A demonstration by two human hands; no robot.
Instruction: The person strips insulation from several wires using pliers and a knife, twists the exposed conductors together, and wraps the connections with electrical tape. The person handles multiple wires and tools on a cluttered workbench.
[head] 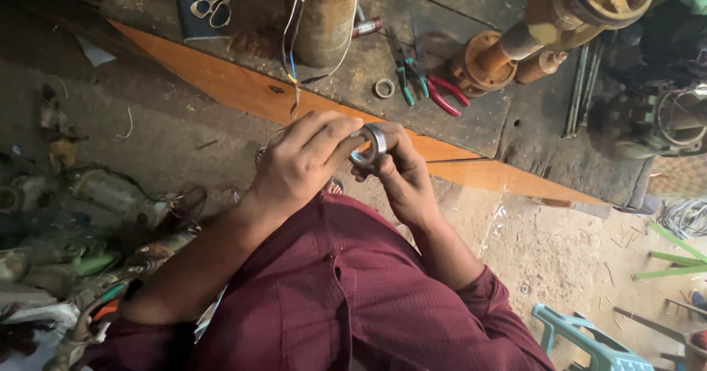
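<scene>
Both hands pinch a metal ring (370,143) at centre: left hand (305,161) fingers clamped over it, right hand (401,172) gripping beneath. Pliers (427,84) lie at one o'clock.

- Between your hands you have a metal ring (370,143), bright, smooth and glossy.
- Your shirt (353,297) is matt maroon cloth with a fine weave.
- The worktop (471,117) looks dark, rough and grimy, edged in smooth orange wood.
- The pliers (442,95) have glossy plastic grips.
- The cylinder (324,14) is rusty, dull metal.
</scene>
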